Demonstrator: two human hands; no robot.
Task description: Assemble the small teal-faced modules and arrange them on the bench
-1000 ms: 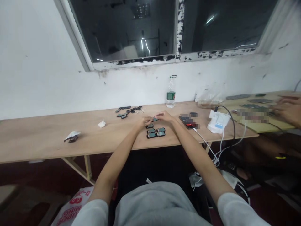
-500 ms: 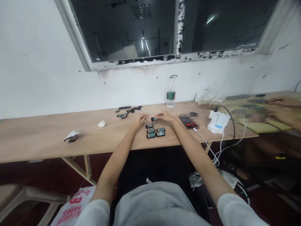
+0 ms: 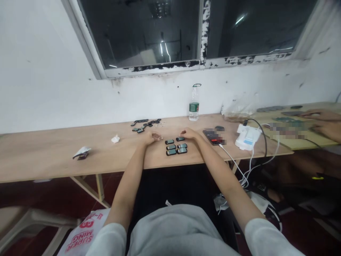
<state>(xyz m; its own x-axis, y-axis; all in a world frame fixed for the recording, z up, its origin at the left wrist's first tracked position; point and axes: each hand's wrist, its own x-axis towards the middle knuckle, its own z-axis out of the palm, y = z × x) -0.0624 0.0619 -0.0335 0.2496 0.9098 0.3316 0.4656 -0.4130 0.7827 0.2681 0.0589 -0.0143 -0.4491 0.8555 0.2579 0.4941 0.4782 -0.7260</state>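
Note:
Small dark rectangular pieces with grey-green screen-like faces lie in two columns near the table's front edge. My right hand [image 3: 187, 133] is at the far end of the right column, its fingers apart just above the top screen piece [image 3: 180, 139], which lies flat. Left of the columns, my left hand [image 3: 153, 137] rests low over the wood with its fingers loosely curled and apart, and no piece shows in it. The nearest piece to it is the top screen piece of the left column [image 3: 169, 142]. Farther back lies a loose pile of similar dark pieces [image 3: 147, 124].
A water bottle [image 3: 194, 111] stands by the wall. To the right are a phone [image 3: 210, 137] on a cable, a white power strip [image 3: 247, 138] and a plastic bag [image 3: 238, 109]. Crumpled tissue [image 3: 115, 139] and a torn packet [image 3: 81, 153] lie left. Another person's hands [image 3: 323, 122] work far right.
My right hand has lowered a screen piece to the top of the right column, where it lies flat. My left hand has drawn a little to the left and nearer me.

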